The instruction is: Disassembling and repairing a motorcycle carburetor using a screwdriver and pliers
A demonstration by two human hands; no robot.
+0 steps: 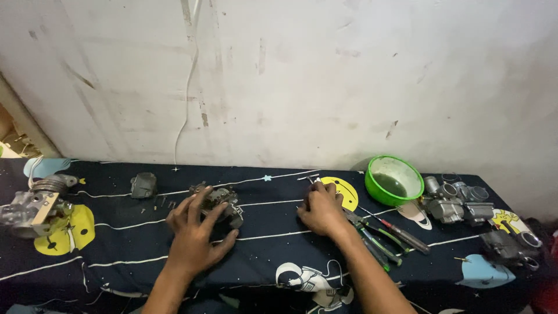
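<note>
One carburettor [218, 200] — under left hand [195, 232]

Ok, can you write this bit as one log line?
left hand: resting on carburetor | right hand: pinching small metal part | pliers: lying beside right wrist

Colours we see on the counter

Our dark navy cloth [273, 244] bears white lines, yellow planets and astronauts; the bowl [394, 179] is bright green, the carburetor [218, 200] grey.
</note>
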